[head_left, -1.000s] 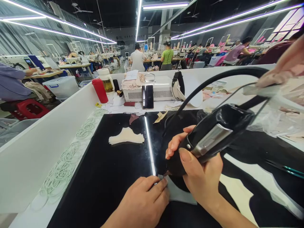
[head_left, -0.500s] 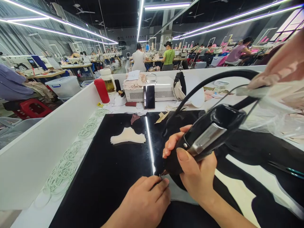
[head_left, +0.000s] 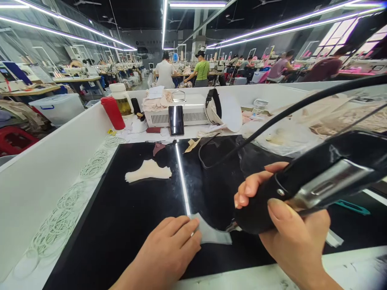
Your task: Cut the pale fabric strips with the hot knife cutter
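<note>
My left hand (head_left: 169, 247) lies flat on the black work surface (head_left: 136, 209), fingers together, pressing down the left end of a small grey fabric piece (head_left: 211, 234). My right hand (head_left: 284, 225) is wrapped round a black corded hand tool (head_left: 308, 181) with a metal plate on its side. The tool's tip sits at the right edge of the grey piece. Its black cable (head_left: 272, 117) arcs up and away to the right. A stack of cream fabric pieces (head_left: 148, 172) lies further back on the black surface.
A white wall (head_left: 54, 161) borders the left side, with several white elastic rings (head_left: 69, 201) along its foot. At the back stand a red bottle (head_left: 112, 112), a white machine box (head_left: 184, 110), a phone (head_left: 176, 120). Teal-handled tool (head_left: 352, 206) at right. People work at distant tables.
My view has shifted right and nearer. The tool and my right hand have moved right, off the grey piece's left end to its right edge. My left hand still holds the piece down.
</note>
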### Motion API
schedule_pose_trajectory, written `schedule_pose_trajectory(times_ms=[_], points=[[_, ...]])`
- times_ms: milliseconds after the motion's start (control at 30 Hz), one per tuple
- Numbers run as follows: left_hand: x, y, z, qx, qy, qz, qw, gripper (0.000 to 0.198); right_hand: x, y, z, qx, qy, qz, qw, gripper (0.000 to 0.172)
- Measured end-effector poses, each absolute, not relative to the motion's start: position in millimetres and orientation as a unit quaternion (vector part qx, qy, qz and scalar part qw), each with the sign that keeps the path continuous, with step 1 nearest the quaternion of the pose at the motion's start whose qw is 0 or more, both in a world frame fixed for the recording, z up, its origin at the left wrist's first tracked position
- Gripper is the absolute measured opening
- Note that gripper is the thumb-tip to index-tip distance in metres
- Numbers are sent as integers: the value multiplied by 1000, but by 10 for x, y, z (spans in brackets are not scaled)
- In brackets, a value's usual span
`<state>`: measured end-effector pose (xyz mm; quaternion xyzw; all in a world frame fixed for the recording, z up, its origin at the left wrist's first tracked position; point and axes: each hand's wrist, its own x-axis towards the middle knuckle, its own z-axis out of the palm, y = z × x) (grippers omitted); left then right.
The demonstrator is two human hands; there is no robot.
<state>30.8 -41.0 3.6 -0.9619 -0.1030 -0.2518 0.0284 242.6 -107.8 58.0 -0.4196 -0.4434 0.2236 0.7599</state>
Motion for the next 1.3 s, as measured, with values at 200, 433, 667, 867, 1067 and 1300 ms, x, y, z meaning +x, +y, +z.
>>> schedule_pose_trajectory(times_ms=[200,433,667,867,1067,1300], points=[[411,-425,63,-964,-94,-249,-11,19,2460,-1122,576,-417,-422,219,775,35],[670,-473,107,-971,-117,-193,-83,21,2457,-1119,551,-406,-423,236,775,40],[783,-483,20,-964,-124,-207,-113,12,2413,-1159,566,-429,-402,228,776,36],[737,-500,7,-965,-129,-207,-98,12,2396,-1126,580,-431,-405,228,773,34],[734,-526,7,-965,-127,-211,-87,20,2357,-1141,580,-426,-403,228,778,36],[740,-540,34,-961,-139,-220,-98,17,2370,-1147,547,-428,-412,229,771,35]])
